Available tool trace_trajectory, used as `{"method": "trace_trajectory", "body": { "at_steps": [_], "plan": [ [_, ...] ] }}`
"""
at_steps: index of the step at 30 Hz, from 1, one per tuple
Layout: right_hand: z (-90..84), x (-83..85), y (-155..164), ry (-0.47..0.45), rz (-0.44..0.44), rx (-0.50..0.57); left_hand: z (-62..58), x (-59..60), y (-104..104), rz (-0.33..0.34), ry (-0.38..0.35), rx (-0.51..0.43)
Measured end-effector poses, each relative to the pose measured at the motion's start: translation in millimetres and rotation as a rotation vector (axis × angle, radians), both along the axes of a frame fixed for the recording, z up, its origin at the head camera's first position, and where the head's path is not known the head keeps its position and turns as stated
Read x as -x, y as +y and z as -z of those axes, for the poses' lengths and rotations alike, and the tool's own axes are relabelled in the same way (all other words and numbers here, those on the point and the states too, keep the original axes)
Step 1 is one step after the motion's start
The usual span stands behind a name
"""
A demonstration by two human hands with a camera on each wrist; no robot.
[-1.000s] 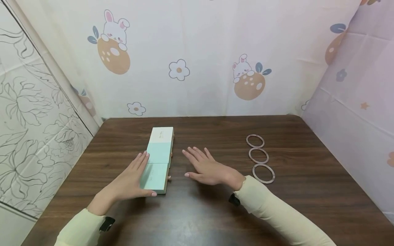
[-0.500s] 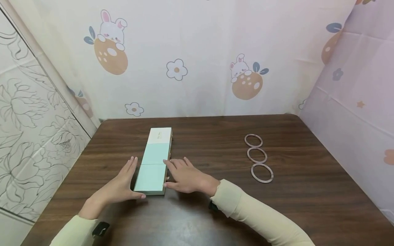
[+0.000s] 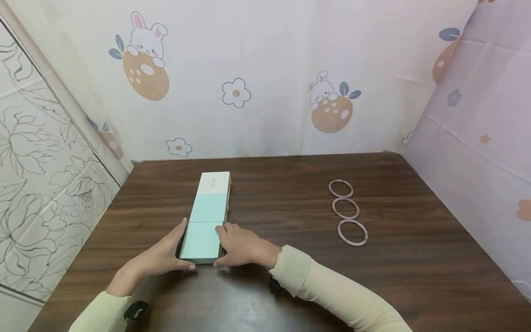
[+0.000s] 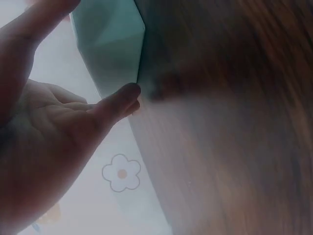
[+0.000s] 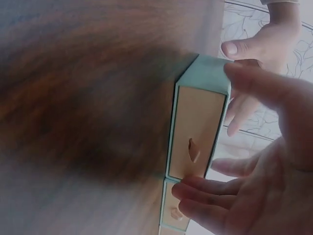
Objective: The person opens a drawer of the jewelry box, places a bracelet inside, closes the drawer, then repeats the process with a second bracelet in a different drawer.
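Three small drawer boxes form a row on the wooden table: a pale mint near box point(image 3: 201, 242), a mint middle box point(image 3: 209, 206) and a whitish far box point(image 3: 213, 183). Along the near box's left side lies my left hand point(image 3: 159, 253), fingers extended and thumb by the front corner. My right hand point(image 3: 240, 246) is at its right side, with fingertips at the top edge and thumb near the front corner. The right wrist view shows a cream drawer front point(image 5: 198, 110) with a ribbon pull tab point(image 5: 194, 150), close to my loosely bent fingers.
On the right of the table point(image 3: 282, 193) lie three pale rings in a line: a far ring point(image 3: 330, 191), a middle ring point(image 3: 334, 210) and a near ring point(image 3: 339, 234). A rabbit-print curtain point(image 3: 274, 115) hangs behind the table.
My right hand has moved left to the near box's right side. My left hand has shifted slightly left and down, off the box tops to its left side.
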State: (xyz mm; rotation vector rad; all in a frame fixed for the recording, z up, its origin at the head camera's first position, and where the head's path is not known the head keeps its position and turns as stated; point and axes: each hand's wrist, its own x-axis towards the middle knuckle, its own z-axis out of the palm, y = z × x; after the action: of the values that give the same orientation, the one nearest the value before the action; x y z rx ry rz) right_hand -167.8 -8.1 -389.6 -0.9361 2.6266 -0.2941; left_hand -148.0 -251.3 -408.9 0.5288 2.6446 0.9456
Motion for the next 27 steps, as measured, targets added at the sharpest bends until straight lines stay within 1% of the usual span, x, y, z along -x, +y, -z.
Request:
{"method": "trace_trajectory", "body": {
  "at_steps": [4, 8, 11, 14, 20, 27],
  "plan": [
    [1.1, -0.7, -2.2, -0.028, 0.045, 0.054, -1.7, -1.6, 1.9, 0.011, -0.003, -0.013],
    [2.0, -1.8, -3.5, -0.030, 0.081, 0.119, -2.3, -2.4, 2.6, 0.030, -0.017, -0.026],
    [2.5, -2.3, -4.4, -0.021, 0.090, 0.163, -2.5, -2.0, 2.8, 0.042, -0.021, -0.021],
    [3.4, -2.3, -5.1, -0.007, 0.093, 0.198, -3.3, -1.0, 2.9, 0.048, -0.009, -0.016],
    [5.2, -1.6, -5.3, 0.010, 0.090, 0.210, -3.7, 0.6, 2.9, 0.050, 0.017, 0.000],
    [6.3, -2.5, -4.2, 0.021, 0.079, 0.215, -0.8, -0.5, 2.7, 0.047, 0.037, 0.016]
  ]
}}
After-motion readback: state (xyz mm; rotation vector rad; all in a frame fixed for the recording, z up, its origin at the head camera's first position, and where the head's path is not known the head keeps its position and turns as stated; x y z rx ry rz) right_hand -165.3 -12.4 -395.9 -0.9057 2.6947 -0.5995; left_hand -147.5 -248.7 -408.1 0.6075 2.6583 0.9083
